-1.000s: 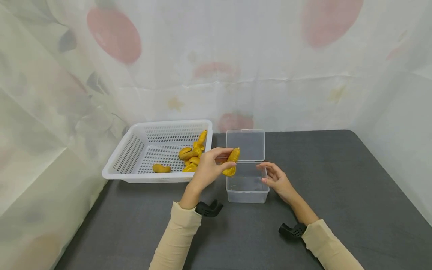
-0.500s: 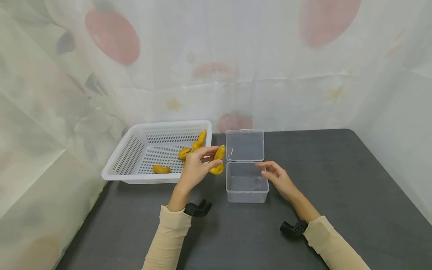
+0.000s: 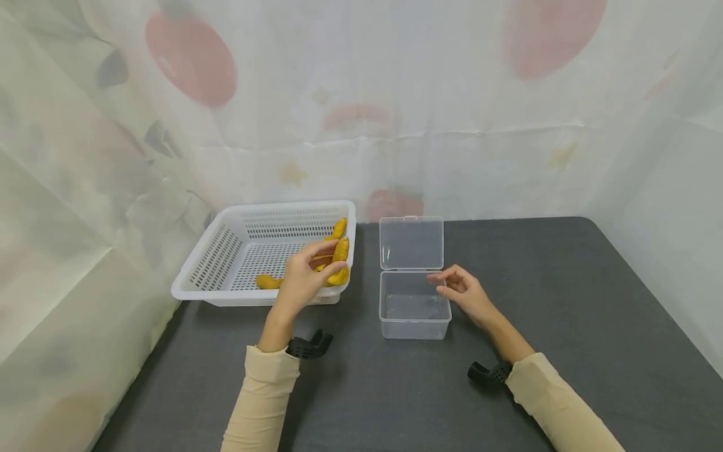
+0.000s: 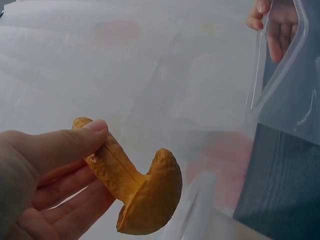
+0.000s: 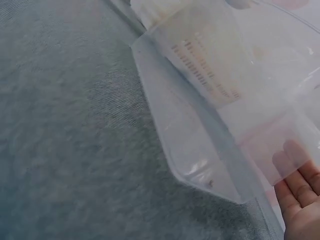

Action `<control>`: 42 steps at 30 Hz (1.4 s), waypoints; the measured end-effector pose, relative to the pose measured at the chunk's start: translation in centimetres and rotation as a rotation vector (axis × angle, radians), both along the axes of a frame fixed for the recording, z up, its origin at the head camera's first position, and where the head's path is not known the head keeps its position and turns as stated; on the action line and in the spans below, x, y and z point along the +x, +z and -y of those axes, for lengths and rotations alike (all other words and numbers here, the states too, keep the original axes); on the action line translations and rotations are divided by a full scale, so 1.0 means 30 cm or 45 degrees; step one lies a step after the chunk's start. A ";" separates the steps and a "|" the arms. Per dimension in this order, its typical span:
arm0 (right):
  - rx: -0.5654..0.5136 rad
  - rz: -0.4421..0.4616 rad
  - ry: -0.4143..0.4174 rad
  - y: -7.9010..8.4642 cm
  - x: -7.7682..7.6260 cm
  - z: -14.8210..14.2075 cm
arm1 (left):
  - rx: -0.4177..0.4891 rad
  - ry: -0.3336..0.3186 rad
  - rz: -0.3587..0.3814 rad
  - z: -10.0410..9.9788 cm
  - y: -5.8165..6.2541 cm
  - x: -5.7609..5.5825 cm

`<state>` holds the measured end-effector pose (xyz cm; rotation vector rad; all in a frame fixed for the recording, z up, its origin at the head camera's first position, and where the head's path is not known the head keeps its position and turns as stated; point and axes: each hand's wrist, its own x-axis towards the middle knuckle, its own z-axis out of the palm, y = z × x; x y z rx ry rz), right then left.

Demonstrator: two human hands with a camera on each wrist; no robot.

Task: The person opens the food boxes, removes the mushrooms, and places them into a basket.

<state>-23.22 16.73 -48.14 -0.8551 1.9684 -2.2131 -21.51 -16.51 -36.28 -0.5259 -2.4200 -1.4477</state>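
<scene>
In the left wrist view, a yellow-brown mushroom piece [image 4: 152,200] has a straight stem and a half-round cap. My left hand [image 3: 299,276] pinches its stem between thumb and fingers, over the right end of the white slotted basket [image 3: 198,267]. More yellow mushroom pieces [image 3: 268,282] lie in the basket, some hidden behind this hand. Right of it stands a clear plastic box [image 3: 415,329], its hinged lid [image 3: 411,243] swung up and back. My right hand [image 3: 465,295] holds the box's right wall near the rim; through the wall its fingers [image 5: 295,187] show.
A dark grey cloth [image 3: 565,314] covers the table. Behind the table hangs a pale patterned curtain [image 3: 480,163], and another fabric wall [image 3: 73,220] closes the left side. Each wrist wears a black camera mount [image 3: 310,345].
My left hand has carried the mushroom piece leftward, from over the clear box to over the basket's right end. The right hand has stayed at the box's right wall.
</scene>
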 end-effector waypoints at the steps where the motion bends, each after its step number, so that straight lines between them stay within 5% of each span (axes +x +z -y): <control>1: 0.003 0.009 -0.004 0.000 -0.001 0.001 | 0.003 0.000 -0.005 0.007 -0.001 -0.004; 17: -0.147 0.339 0.069 0.013 0.027 0.022 | -0.064 0.168 -0.060 0.137 -0.019 -0.010; 27: -0.204 0.392 0.097 0.014 0.033 0.026 | -0.125 0.261 -0.071 0.192 -0.034 -0.015; 42: -0.186 0.371 0.114 0.015 0.035 0.007 | -0.231 0.322 0.085 0.234 -0.070 -0.022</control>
